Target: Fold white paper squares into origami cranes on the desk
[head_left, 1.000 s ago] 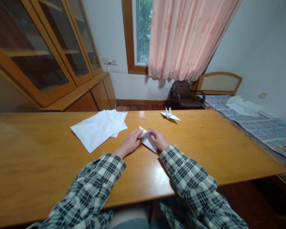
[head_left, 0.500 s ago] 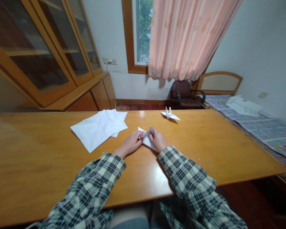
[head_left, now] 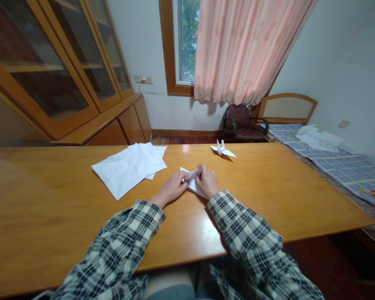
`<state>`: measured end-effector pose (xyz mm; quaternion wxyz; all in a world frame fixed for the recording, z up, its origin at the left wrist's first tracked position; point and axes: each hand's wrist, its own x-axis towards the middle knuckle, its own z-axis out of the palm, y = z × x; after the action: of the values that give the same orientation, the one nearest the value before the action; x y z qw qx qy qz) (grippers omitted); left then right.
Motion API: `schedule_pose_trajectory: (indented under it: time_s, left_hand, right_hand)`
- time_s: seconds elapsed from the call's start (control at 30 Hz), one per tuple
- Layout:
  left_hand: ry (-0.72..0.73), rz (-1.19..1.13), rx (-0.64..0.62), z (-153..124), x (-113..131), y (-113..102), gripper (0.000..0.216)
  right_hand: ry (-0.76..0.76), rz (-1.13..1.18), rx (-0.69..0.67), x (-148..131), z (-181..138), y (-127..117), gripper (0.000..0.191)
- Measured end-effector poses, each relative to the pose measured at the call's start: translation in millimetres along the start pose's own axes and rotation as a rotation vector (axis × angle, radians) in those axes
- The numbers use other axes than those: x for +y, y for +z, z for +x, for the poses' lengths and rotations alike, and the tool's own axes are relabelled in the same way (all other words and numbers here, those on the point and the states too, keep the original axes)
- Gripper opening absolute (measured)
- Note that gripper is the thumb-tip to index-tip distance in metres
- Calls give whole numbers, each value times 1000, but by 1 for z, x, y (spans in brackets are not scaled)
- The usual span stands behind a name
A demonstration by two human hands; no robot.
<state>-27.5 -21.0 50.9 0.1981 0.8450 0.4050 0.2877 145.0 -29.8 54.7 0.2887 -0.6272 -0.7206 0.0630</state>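
Note:
Between my hands is a folded piece of white paper [head_left: 193,184], lying low on the wooden table [head_left: 256,196] with a flap raised from it. My left hand [head_left: 172,186] is closed on the paper's left side, its fingertips at the flap's base. On the right, my right hand [head_left: 207,181] pinches the flap's upper end between thumb and fingers. Parts of the paper are hidden under both hands. A white paper crane [head_left: 221,149] stands beyond my right hand with its wings spread.
Several creased white sheets [head_left: 128,168] lie overlapping at the left of my hands. Behind the table are a brown armchair [head_left: 242,123] and a pink curtain [head_left: 240,50]. A glass-door cabinet [head_left: 78,121] stands at left, a bed [head_left: 328,162] at right.
The flap between my hands now shows more plainly, stretched between the fingertips. My right fingers have shifted slightly. The crane and the loose sheets stay where they were.

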Motion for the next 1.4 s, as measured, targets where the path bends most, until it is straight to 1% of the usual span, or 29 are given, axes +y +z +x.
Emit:
schedule_pose_trajectory:
  time_s: [0.17,0.27,0.4,0.47,0.6,0.7,0.87,1.03,1.2,1.4]
  left_hand:
    - [-42,-10,18,-1,-8,3,8]
    - [-70,-63,14,-1,-11,2,12]
    - [-102,-105,24,-2,-12,-1,12]
    - [-123,-121,42,-3,-12,-1,12]
    - [-139,-258,72,-2,-16,2,15]
    - [-142,-337,57,-2,-18,3,17]
    - [-172,-315,36,-2,-20,3,15]
    - [-150,-300,9,-2,-22,4,16]
    - [-110,-259,-38,-3,-21,3,20]
    - [-41,-153,-46,-4,-20,3,39]
  right_hand:
    - [-33,106,-45,-4,-2,0,36]
    - [-119,190,-79,-5,-4,-3,40]
    - [-224,361,-165,-1,-5,-6,46]
    - [-225,469,-206,3,-4,-5,46]
    - [-137,607,-259,12,-2,1,47]
    - [-125,587,-287,15,-1,2,49]
    - [-126,445,-284,16,0,2,39]
    - [-221,309,-190,21,2,7,28]
    - [-230,254,-161,24,1,11,22]
    - [-253,202,-129,22,2,10,20]
